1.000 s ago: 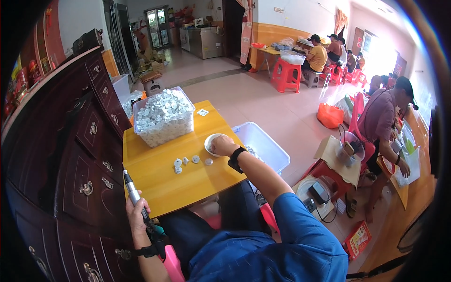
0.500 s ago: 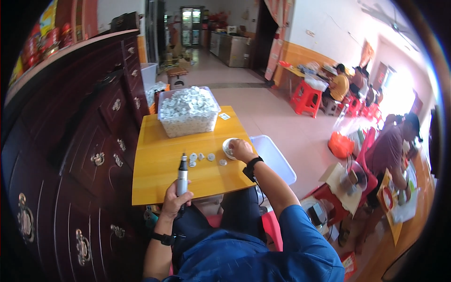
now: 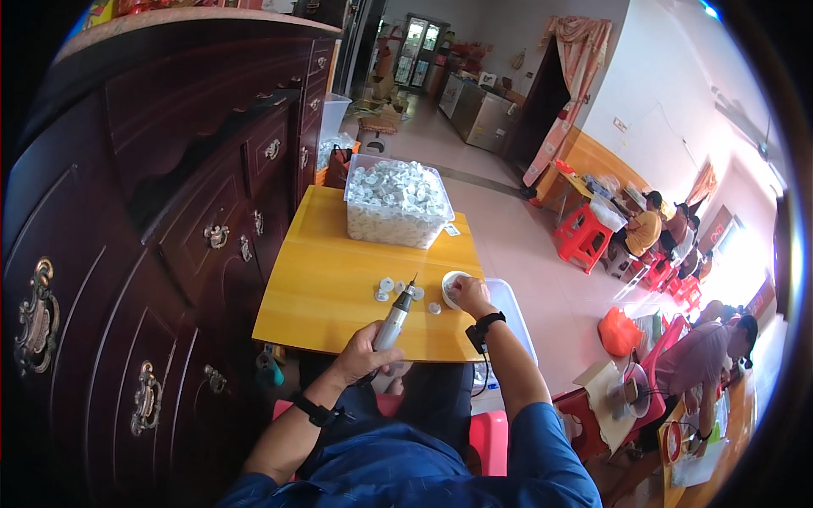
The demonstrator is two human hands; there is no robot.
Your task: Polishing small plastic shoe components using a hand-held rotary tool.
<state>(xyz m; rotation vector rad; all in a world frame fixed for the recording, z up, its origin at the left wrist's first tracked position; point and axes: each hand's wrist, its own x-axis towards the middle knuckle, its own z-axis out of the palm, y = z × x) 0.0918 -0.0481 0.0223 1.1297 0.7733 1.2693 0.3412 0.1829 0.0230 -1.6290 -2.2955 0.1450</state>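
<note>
Head view, left hand: the left hand (image 3: 366,354) has its fingers (image 3: 383,356) wrapped tight around a slim grey rotary tool (image 3: 395,313), held over the near edge of the yellow worktop (image 3: 326,288), tip pointing away.
Right hand: the right hand (image 3: 471,296) has its fingers curled down onto a small white round part (image 3: 449,288) near the worktop's right edge.
Loose parts: a few white round pieces (image 3: 387,287) lie just beyond the tool tip.
Bin: a clear plastic bin (image 3: 395,203) full of white pieces sits at the far edge.
Cabinet: a dark wooden cabinet (image 3: 169,212) runs along the left edge.
</note>
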